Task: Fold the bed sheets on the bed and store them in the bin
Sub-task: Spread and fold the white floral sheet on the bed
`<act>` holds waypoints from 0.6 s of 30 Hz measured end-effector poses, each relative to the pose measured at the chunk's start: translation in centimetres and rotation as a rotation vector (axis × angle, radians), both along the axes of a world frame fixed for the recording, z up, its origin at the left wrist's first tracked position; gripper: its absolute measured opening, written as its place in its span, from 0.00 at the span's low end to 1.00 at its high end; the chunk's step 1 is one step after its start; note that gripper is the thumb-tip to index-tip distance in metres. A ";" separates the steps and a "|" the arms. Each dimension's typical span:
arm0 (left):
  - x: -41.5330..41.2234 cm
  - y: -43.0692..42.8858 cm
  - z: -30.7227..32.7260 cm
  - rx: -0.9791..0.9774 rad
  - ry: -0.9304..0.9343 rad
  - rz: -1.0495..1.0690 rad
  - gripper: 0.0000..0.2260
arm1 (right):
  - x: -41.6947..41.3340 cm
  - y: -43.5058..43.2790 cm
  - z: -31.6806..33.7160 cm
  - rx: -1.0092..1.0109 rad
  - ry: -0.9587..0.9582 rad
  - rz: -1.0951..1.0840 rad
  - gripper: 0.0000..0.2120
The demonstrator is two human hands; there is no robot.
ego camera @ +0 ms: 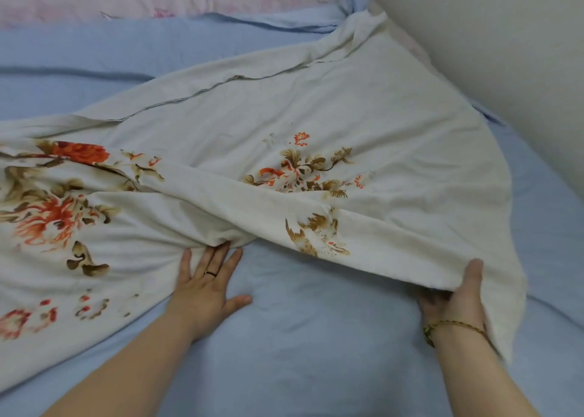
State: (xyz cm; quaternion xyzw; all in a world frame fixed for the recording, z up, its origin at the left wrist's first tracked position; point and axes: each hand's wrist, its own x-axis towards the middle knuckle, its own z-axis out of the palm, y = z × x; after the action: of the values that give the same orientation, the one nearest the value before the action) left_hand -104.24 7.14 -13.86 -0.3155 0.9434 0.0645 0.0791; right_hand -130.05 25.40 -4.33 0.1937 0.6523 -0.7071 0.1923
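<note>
Sheet: floral sheet (331,110) lies crumpled across the blue bed (316,337); bin unseen
Left hand (207,285): flat, fingers straight, pinning the bunched fold
Right hand (458,296): pinches the near edge; best drawn taut, square

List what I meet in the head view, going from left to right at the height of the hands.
Red flower print → left hand → bare blue sheet → right hand gripping the white sheet's edge.

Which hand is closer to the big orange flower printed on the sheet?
Left. The left hand lies right of the flower; the right hand grips the sheet much farther right.
</note>
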 end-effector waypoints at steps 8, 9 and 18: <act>-7.6 0.1 5.0 -0.153 0.466 0.113 0.30 | -13.4 -5.3 4.7 0.412 0.255 -0.117 0.18; -9.7 0.0 5.0 -0.172 0.469 0.120 0.34 | -15.1 -7.3 5.7 0.412 0.290 -0.053 0.18; -20.3 -5.8 4.6 -0.117 0.348 0.288 0.34 | -28.5 -27.5 12.0 0.370 0.557 0.593 0.21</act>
State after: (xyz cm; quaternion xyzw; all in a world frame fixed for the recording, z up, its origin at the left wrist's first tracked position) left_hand -124.51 1.36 -9.24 -0.4351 0.8902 0.0738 -0.1133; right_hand -158.59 -2.14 7.70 -0.1684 0.8220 -0.5181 0.1660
